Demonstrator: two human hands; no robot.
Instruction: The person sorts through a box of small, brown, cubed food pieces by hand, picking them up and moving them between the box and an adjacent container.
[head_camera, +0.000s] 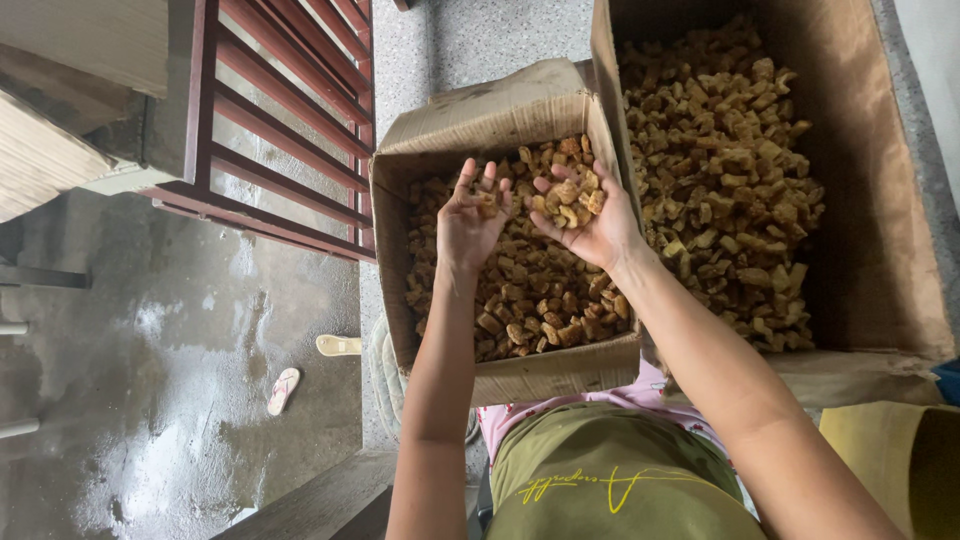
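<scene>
Left hand (470, 222): fingers extended upward and slightly spread, thumb folded toward the palm, a few golden-brown fried chunks pinched loosely against the palm; right hand (585, 222): palm up, fingers curled into an open cup, cradling a small heap of fried chunks (570, 198); the two hands sit just beside each other, thumbs nearly touching, above the far end of the smaller cardboard box (500, 125).

The chunks are short, irregular and lie in every direction, so no common long axis can be read; the heap in the right palm runs across the palm toward the fingertips.

The smaller cardboard box is open at the top, part full of loose chunks (530, 300); its far flap folds back toward the floor and its near wall rests just above the person's lap; its right wall touches the larger cardboard box (880, 220), likewise open, with chunks (720, 180) piled deeper along its left side and bare brown wall along its right; both boxes are plain brown.

To the left, a wet concrete floor (150, 400) gives open room; a dark red metal railing (290, 110) bounds it at the top; two pale sandals (283, 390) lie near the smaller box's left corner; a yellow container (880, 450) stands at the lower right.
</scene>
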